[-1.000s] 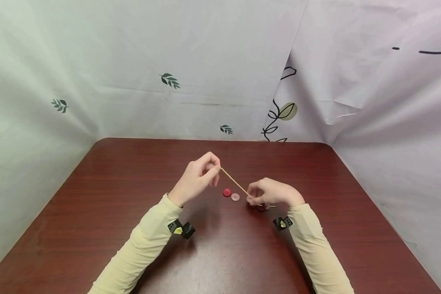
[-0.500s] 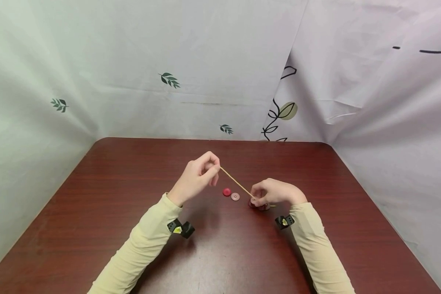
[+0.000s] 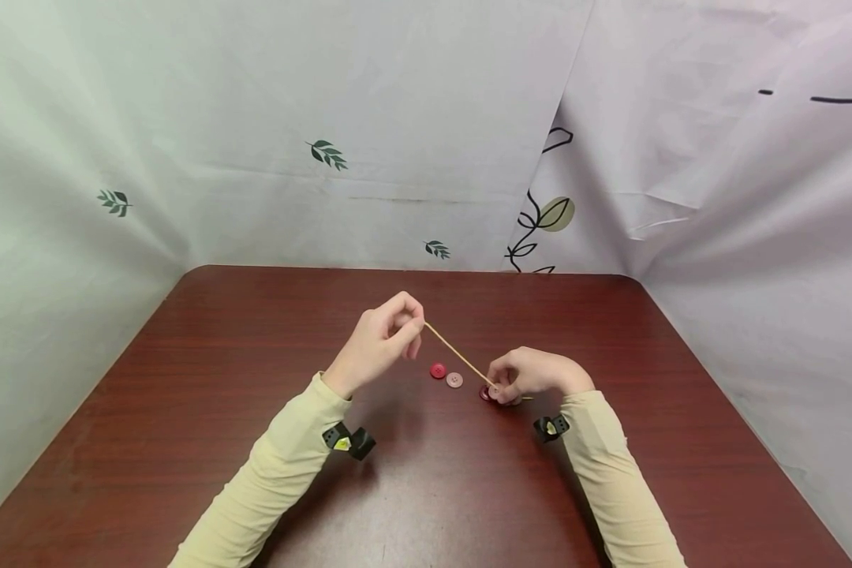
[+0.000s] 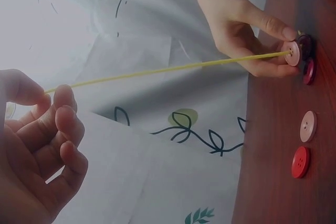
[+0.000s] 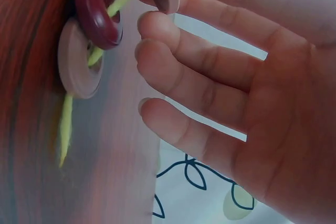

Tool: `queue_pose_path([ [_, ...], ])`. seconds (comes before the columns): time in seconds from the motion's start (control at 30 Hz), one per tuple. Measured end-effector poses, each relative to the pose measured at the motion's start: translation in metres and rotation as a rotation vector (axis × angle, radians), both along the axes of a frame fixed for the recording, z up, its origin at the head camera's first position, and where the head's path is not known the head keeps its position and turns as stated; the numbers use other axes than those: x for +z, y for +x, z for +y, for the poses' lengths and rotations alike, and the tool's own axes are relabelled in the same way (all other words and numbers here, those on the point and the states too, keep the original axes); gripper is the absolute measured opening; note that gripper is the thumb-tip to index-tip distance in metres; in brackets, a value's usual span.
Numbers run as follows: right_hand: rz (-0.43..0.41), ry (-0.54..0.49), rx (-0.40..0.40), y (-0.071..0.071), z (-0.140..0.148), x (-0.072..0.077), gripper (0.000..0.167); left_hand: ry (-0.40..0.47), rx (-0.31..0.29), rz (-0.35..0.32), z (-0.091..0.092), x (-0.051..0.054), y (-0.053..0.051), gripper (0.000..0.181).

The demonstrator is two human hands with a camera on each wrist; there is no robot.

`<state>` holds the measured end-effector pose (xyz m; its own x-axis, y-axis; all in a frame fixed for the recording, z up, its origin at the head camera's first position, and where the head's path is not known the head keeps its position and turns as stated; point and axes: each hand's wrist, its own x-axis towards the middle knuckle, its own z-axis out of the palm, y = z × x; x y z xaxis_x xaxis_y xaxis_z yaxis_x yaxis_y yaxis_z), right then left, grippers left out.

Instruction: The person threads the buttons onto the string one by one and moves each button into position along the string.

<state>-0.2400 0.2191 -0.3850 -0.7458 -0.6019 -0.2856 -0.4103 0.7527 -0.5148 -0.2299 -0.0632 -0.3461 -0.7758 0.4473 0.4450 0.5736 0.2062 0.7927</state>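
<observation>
One button [image 4: 293, 59] (threaded) fills the right hand's [image 3: 535, 371] pinch.

The cord [image 4: 157, 71] is yellow, the buttons [image 4: 310, 125] pink, maroon and red. The counter [image 3: 426, 497] is red-brown with streaky grain, the sleeves [image 3: 277, 457] cream, the pale cloth [image 3: 433, 87] printed with green leaves.

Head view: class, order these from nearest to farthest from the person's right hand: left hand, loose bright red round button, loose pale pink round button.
1. Loose pale pink round button: on the dark-red table, left of the right hand.
2. Loose bright red round button: on the table, just left of the pink one.
3. Left hand: raised, left of both buttons.
</observation>
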Motion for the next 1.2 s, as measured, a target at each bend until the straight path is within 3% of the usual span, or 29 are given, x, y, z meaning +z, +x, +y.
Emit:
queue_pose_path([
  [0.93, 0.017, 0.017, -0.061, -0.0008, 0.0051, -0.0032, 0.006, 0.012, -0.007, 0.009, 0.0007, 0.0005, 0.0018, 0.009],
  [1.2, 0.035, 0.033, -0.075, -0.0008, 0.0085, -0.002, 0.019, 0.004, -0.008, 0.016, 0.0001, 0.0032, 0.0033, 0.008],
])
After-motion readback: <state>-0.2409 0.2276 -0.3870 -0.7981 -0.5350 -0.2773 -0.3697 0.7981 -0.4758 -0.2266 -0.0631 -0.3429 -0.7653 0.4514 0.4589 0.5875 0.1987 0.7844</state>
